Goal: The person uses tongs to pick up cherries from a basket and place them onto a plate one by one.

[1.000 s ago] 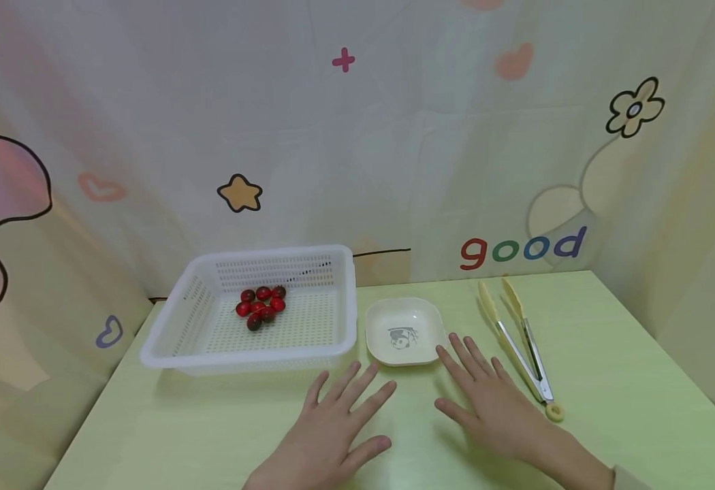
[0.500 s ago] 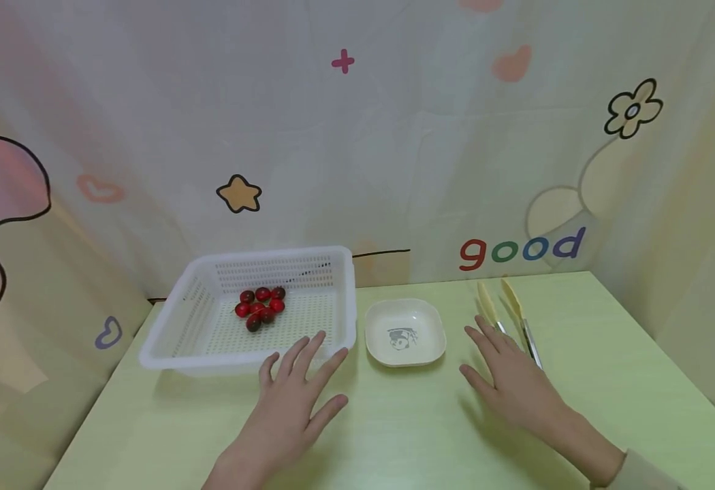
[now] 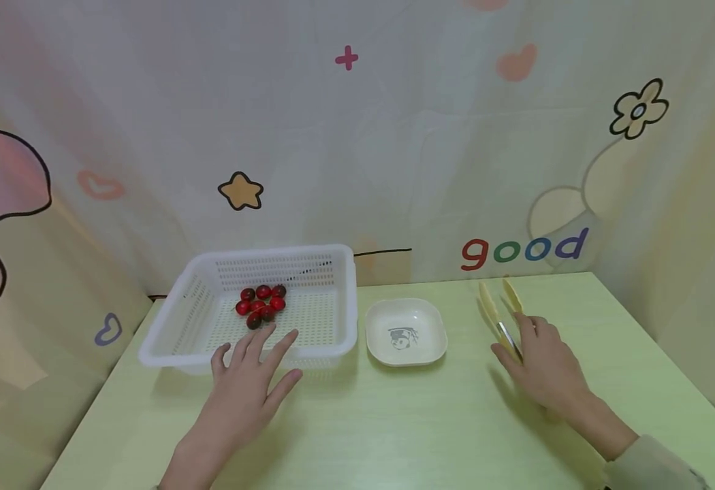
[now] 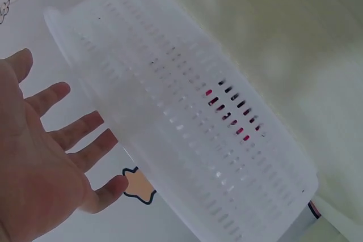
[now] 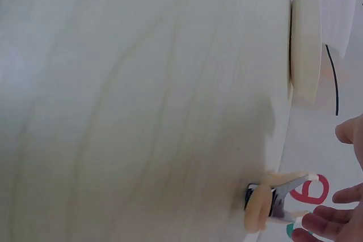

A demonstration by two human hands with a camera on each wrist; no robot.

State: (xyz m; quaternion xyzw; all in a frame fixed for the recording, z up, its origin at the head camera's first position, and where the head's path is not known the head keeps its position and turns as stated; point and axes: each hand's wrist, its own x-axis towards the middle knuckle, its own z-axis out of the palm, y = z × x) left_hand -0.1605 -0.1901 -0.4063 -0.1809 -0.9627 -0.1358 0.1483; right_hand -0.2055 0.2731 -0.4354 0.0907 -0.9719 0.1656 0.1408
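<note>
My left hand (image 3: 237,401) hovers at the front rim of a white plastic basket (image 3: 353,299), its fingers spread and nothing in them. In the left wrist view the fingertips are close to the basket wall (image 4: 170,123); whether they touch it I cannot tell. Inside the basket lie several small dark-red, glossy round fruits (image 3: 259,307). Over the handle end of a pair of tongs (image 3: 489,306) with cream tips is my right hand (image 3: 547,367), covering their lower part. The right wrist view shows its fingers (image 5: 340,196) apart, above the tongs' ring end (image 5: 260,208).
Between basket and tongs stands a small white square dish (image 3: 415,316) with a panda drawing on its bottom. A patterned curtain (image 3: 394,156) hangs right behind the pale green table (image 3: 394,429).
My left hand has moved left, from in front of the dish to the basket's front rim. The right hand has gone right, from beside the dish to over the tongs.
</note>
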